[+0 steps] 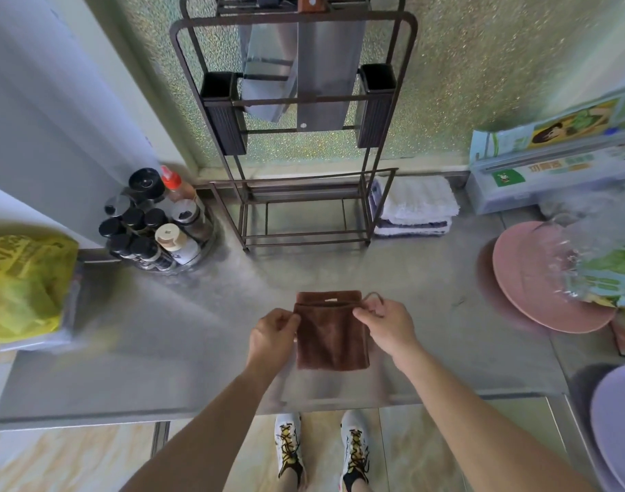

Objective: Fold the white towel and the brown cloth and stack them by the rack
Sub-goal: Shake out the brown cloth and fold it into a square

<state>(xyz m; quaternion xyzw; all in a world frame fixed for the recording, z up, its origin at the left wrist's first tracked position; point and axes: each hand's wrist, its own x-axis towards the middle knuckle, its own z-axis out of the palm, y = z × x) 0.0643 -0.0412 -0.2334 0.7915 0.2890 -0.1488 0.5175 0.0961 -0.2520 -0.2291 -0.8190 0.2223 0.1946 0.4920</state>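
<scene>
Looking down from head height, a person stands at a grey countertop (169,349) with both bare forearms reaching forward. A brown cloth (330,335) lies flat on the counter directly in front of them, folded over so its top layer stops just short of the far edge. The left hand (273,333) is closed in a pinch on the upper left corner of that top layer. The right hand (385,323) is closed in a pinch on the upper right corner, where a thin hanging loop (374,296) arcs up beside the fingers. Further back, against a speckled wall, stands a dark metal rack (296,136) holding two cleavers. A folded white towel (415,204) sits on the counter touching the rack's right side. To the rack's left is a cluster of spice jars (154,221). A yellow plastic bag (23,285) lies at far left, and a pink plate (541,278) at right. White sneakers (321,449) show on the tiled floor below.
</scene>
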